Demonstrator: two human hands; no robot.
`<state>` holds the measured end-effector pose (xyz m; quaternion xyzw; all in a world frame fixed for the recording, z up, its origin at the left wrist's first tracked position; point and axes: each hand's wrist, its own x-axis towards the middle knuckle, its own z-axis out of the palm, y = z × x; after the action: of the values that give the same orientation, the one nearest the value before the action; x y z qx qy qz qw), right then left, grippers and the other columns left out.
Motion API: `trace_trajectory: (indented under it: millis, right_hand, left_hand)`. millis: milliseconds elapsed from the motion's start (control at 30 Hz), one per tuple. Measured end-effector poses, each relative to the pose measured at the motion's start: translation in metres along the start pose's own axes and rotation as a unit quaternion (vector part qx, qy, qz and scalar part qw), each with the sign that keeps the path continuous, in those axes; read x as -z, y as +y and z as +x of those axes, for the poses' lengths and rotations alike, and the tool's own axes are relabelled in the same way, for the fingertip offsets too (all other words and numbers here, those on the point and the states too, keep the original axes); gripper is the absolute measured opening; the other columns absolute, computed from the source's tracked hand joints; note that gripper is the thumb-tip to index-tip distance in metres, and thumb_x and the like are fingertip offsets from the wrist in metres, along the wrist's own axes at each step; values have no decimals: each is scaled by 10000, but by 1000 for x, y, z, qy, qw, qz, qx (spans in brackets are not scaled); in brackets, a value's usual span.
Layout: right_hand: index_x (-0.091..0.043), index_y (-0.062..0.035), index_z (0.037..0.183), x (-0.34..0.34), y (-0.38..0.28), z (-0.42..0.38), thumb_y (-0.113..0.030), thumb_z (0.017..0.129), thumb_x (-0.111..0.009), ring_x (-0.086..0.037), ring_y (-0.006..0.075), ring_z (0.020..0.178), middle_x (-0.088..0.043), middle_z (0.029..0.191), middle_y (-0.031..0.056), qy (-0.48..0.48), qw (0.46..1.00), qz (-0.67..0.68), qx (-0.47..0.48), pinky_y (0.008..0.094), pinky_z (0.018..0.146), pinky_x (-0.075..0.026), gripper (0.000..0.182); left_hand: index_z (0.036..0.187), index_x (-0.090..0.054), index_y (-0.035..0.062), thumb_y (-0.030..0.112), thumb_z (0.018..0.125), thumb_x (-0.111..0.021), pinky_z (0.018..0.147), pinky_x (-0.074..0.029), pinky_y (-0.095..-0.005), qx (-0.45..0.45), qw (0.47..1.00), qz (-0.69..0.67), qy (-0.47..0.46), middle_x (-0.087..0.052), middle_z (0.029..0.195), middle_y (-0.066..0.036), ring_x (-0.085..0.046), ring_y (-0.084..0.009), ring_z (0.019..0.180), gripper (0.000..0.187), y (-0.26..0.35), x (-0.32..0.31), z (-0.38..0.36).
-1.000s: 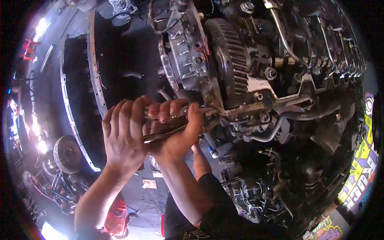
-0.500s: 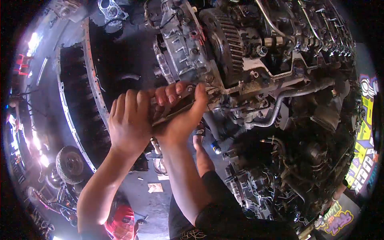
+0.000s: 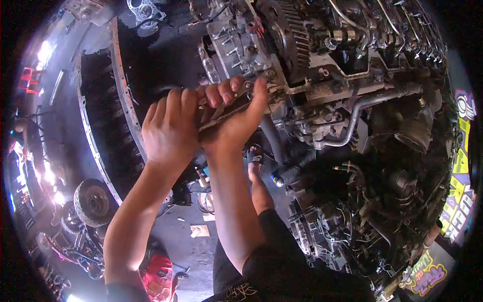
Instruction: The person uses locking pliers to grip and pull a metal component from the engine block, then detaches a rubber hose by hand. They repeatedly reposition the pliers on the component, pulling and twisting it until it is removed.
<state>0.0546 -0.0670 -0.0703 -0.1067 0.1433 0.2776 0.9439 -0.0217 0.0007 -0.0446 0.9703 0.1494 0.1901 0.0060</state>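
My left hand (image 3: 171,126) is closed around the near end of a metal wrench (image 3: 221,120). My right hand (image 3: 234,118) wraps the same tool further along, its thumb raised beside the tool's far end. Fingers cover most of the wrench, so its exact type and what its head sits on are hidden. Both hands are by the lower front corner of a large, greasy engine (image 3: 322,93). Just above them is the engine's front housing (image 3: 236,48) with several studs, and beside that a big toothed gear (image 3: 289,38).
A bent metal pipe (image 3: 354,118) runs along the engine's side. More engine parts (image 3: 327,221) lie at lower right. A long perforated metal rail (image 3: 123,85) stands at left, and a wheel (image 3: 94,201) is below it. A person in a red shirt (image 3: 157,277) is at the bottom.
The view has shifted slightly, so the engine appears higher and a little to the right. Both hands keep their grip on the wrench and appear higher in the view too.
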Motion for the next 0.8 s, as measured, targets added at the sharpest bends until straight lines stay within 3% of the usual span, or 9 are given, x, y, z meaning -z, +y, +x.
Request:
trace_trajectory:
  millis: [367, 467, 533, 567, 633, 667, 700, 733, 800]
  right_hand:
    - [-476, -154, 744, 2, -1, -2, -547, 925, -500, -388, 116, 546, -387, 589, -44, -46, 998, -47, 0, 329, 670, -416, 434]
    - [-502, -139, 796, 4, -3, -3, -502, 944, -496, -440, 135, 598, -422, 624, -31, -60, 997, -37, -9, 344, 705, -438, 391]
    - [-549, -120, 878, 6, -7, -7, -460, 956, -496, -524, 162, 678, -502, 684, -10, -91, 995, -16, -33, 373, 764, -471, 353]
    - [-560, -107, 947, 8, -9, -11, -440, 958, -496, -550, 184, 755, -542, 760, 9, -61, 997, -42, -28, 394, 812, -472, 340]
    - [-581, -82, 1086, 1, -15, -24, -402, 962, -496, -601, 228, 911, -621, 913, 47, 3, 995, -93, -17, 436, 908, -473, 354]
    - [-551, -64, 1228, 19, -17, -18, -391, 960, -492, -586, 268, 1060, -628, 1115, 86, -82, 991, -103, 6, 457, 988, -443, 426]
    - [-553, -56, 1224, 17, -20, -17, -392, 960, -494, -589, 262, 1070, -630, 1130, 94, -96, 992, -76, 3, 441, 977, -453, 432]
    - [-555, -47, 1221, 13, -22, -18, -394, 960, -495, -592, 256, 1081, -632, 1145, 102, -111, 993, -48, -1, 426, 967, -463, 438]
    - [-559, -50, 1221, 11, -28, -17, -406, 959, -492, -599, 253, 1085, -632, 1186, 103, -106, 994, -25, -15, 398, 944, -482, 448]
  left_hand:
    - [871, -524, 101, 114, 795, -593, 663, -461, -328, -38, 998, 46, 18, -544, 754, -46, -605, -191, 719, 103, -2, -4, -11]
    - [899, -539, 80, 137, 788, -624, 729, -470, -356, -19, 999, 24, -21, -584, 801, -76, -630, -243, 779, 151, 4, 8, -10]
    - [945, -547, 54, 159, 771, -645, 783, -467, -386, -31, 995, -72, -60, -613, 862, -111, -634, -301, 837, 226, 1, 24, -6]
    - [968, -551, 41, 170, 763, -656, 810, -466, -401, -38, 989, -120, -80, -628, 893, -128, -636, -330, 865, 264, -3, 32, -3]
    - [1027, -604, -13, 299, 803, -700, 836, -476, -413, 13, 935, -257, -245, -674, 1008, -167, -647, -341, 962, 396, -20, 39, 13]
    - [1028, -619, -20, 338, 823, -699, 843, -479, -411, 57, 889, -329, -315, -681, 1016, -162, -650, -321, 975, 420, -26, 38, 24]
    - [1030, -634, -26, 377, 844, -698, 849, -482, -409, 100, 830, -396, -380, -688, 1024, -157, -654, -302, 988, 449, -31, 37, 37]
    - [994, -667, -36, 475, 876, -671, 798, -520, -365, 103, 788, -447, -410, -709, 952, -142, -684, -236, 897, 524, -37, 26, 48]
    - [975, -670, -26, 461, 893, -653, 742, -544, -340, 143, 692, -501, -500, -703, 878, -134, -687, -214, 786, 494, -42, 12, 66]
